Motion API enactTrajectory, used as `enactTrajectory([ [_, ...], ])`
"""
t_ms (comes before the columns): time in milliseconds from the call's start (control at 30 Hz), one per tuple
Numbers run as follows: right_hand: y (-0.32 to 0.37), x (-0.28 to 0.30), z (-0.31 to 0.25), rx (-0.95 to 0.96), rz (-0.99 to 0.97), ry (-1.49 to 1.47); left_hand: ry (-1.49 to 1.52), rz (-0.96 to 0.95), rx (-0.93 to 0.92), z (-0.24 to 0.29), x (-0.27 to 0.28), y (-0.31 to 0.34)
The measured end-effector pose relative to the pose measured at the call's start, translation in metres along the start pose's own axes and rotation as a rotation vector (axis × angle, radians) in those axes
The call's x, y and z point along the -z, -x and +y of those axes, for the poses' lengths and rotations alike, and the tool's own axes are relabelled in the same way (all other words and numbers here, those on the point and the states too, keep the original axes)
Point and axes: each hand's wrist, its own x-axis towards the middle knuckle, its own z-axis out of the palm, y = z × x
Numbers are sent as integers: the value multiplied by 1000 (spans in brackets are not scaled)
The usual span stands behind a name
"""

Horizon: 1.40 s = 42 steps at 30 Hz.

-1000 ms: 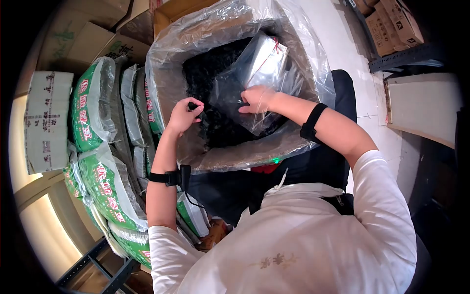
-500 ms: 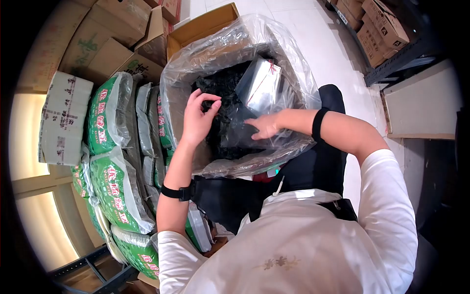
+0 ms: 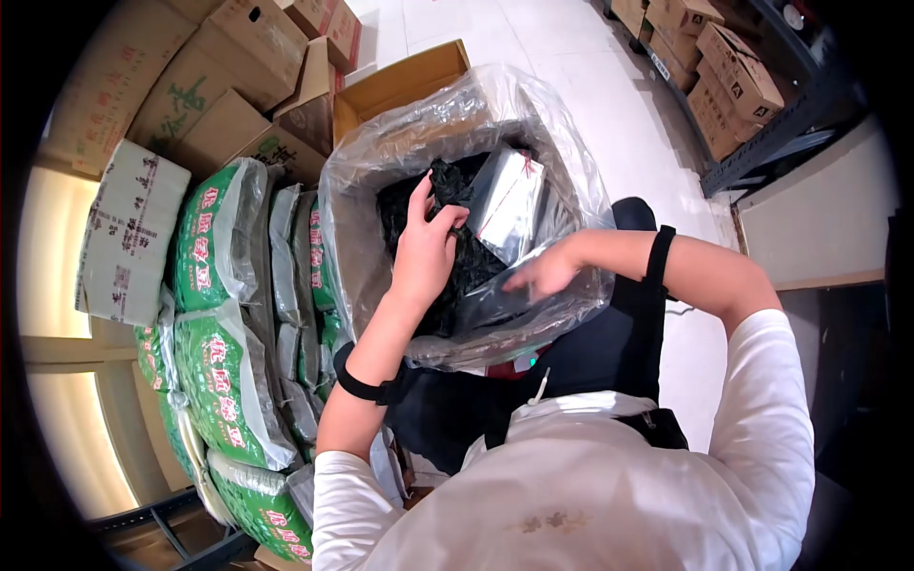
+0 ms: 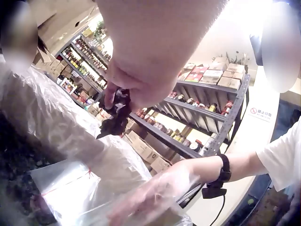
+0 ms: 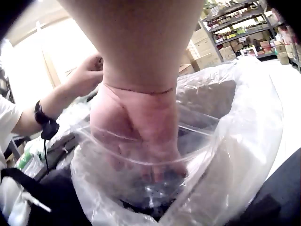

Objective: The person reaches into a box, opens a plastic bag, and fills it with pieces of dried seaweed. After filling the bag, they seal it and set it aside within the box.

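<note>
In the head view, my left hand (image 3: 424, 252) pinches a clump of black dried-looking material (image 3: 447, 181) above the lined box. The left wrist view shows this ragged clump (image 4: 115, 115) hanging from the fingers of my left hand (image 4: 141, 84). My right hand (image 3: 547, 271) is at the box's right side; in the right wrist view, the hand (image 5: 141, 129) is inside a clear plastic bag (image 5: 197, 132), fingers extended downward. More black material (image 3: 443, 309) lies in the box, beside a stack of shiny clear bags (image 3: 512, 205) with a red tie.
A clear liner (image 3: 357, 171) covers the box's walls. Green and white sacks (image 3: 214, 238) are piled at the left, beside a white carton (image 3: 133, 233). Brown cartons (image 3: 214, 71) stand behind them. A metal shelf (image 3: 762, 143) with cartons is at the upper right.
My left hand has moved right over the box, and a larger black clump now shows at its fingers. My right hand has shifted right and toward the body. The head view has also shifted.
</note>
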Motion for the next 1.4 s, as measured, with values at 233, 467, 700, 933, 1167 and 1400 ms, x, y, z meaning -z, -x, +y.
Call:
enactTrajectory([
  [233,0,54,-39,-88,477,-559,22,226,32,-48,1,-14],
  [467,-51,71,-20,9,440,-1421,-74,365,-56,-95,14,-37],
  [700,-106,85,1,145,568,-1793,-44,537,-12,-138,-10,-50],
  [933,-117,80,36,174,601,-1710,88,729,133,-158,-37,-38],
  [1167,-118,74,31,271,443,-1860,101,629,271,-167,-29,-25],
  [1400,-119,73,10,209,638,-1575,271,504,384,-172,-30,-13],
])
